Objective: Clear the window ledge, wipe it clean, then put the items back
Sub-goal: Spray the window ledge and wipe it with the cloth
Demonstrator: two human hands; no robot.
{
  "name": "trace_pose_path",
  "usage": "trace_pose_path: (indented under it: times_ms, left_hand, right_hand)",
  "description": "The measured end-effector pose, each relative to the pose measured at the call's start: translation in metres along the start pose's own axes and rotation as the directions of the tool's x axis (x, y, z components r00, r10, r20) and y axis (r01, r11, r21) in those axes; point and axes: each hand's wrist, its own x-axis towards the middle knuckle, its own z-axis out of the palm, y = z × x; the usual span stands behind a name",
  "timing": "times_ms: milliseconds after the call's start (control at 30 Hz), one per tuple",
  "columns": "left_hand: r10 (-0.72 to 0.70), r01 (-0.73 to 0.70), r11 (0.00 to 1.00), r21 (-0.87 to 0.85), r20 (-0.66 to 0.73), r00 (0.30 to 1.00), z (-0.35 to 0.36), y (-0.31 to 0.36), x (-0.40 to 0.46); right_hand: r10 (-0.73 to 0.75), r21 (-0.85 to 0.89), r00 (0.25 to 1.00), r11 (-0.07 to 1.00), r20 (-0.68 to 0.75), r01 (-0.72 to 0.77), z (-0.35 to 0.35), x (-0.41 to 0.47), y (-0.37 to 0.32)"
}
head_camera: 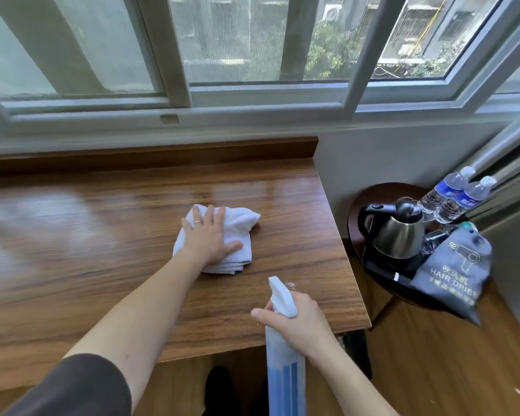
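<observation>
Blue liquid fills the spray bottle [285, 367] nearest us, our right hand [297, 321] curled round its neck at the wooden surface's [102, 280] near right edge. Farther in, our left hand [209, 237] presses flat, fingers spread, on the folded white cloth [240, 223]. Off right, a round side table [354, 217] carries kettle [395, 234], two water bottles [454, 196] and hair dryer bag [454, 271].

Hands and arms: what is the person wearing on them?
The left hand wears a thin gold-coloured ring on one finger. The left arm has a dark brownish-grey sleeve pushed up, leaving the forearm bare. The right hand has no ring showing and no sleeve in view.
</observation>
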Motion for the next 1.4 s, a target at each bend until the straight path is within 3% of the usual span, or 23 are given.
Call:
trace_pose_path:
  times_ms: [600,1100,1400]
  left_hand:
    - [0.015,-0.012,0.998,-0.065,0.042,0.999,-0.002,-0.004,-0.008]
    - [0.024,-0.022,0.999,-0.032,0.050,0.998,-0.005,-0.005,-0.007]
    - [0.114,-0.103,0.978,0.179,-0.048,0.992,-0.008,-0.002,-0.010]
  right_hand:
    - [0.021,-0.054,0.999,0.998,-0.027,-0.022,0.023,-0.025,0.009]
    - [0.086,-0.096,0.991,0.992,0.106,-0.075,0.028,-0.031,0.022]
    - [0.028,-0.073,1.000,0.997,0.002,-0.027,0.025,-0.030,0.017]
